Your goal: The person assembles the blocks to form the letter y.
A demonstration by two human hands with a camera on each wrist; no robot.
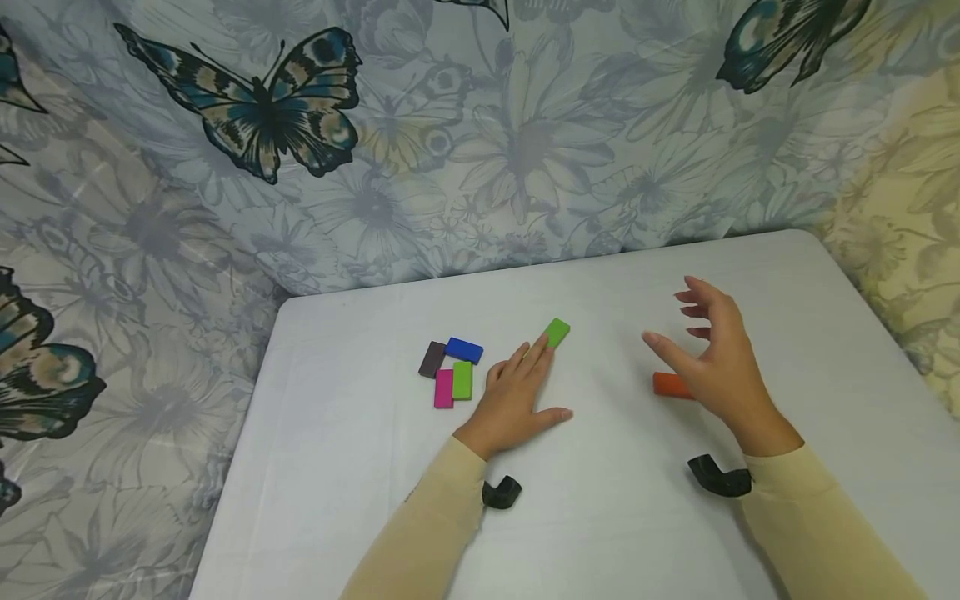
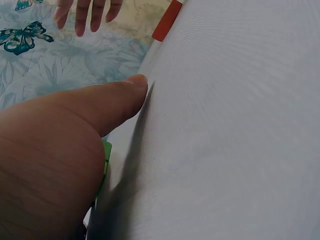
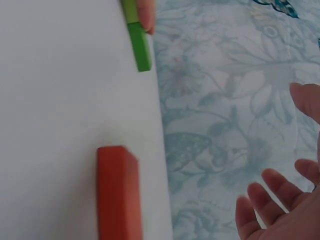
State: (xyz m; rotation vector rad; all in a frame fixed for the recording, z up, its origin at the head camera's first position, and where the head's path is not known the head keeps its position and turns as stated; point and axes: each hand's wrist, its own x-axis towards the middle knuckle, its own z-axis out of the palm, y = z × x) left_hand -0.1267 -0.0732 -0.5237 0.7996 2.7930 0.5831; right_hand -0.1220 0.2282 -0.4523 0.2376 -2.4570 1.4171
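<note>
My left hand (image 1: 513, 404) lies palm down on the white table, its fingers stretched over a green block (image 1: 557, 332). In the right wrist view that green block (image 3: 140, 47) stands end to end with a lighter green block (image 3: 130, 11), and a fingertip touches the lighter one. The left thumb (image 2: 112, 102) points out to the side. My right hand (image 1: 720, 362) hovers with spread, slightly bent fingers and holds nothing. An orange-red block (image 1: 672, 385) lies on the table below it, partly hidden by the hand; the right wrist view shows this block (image 3: 117, 195) apart from the fingers.
Left of my left hand lie a dark grey block (image 1: 432, 359), a blue block (image 1: 464, 350), a pink block (image 1: 444, 389) and another green block (image 1: 462, 380), close together. The white table (image 1: 337, 467) meets a butterfly-and-flower patterned wall (image 1: 517, 158) at its far edge.
</note>
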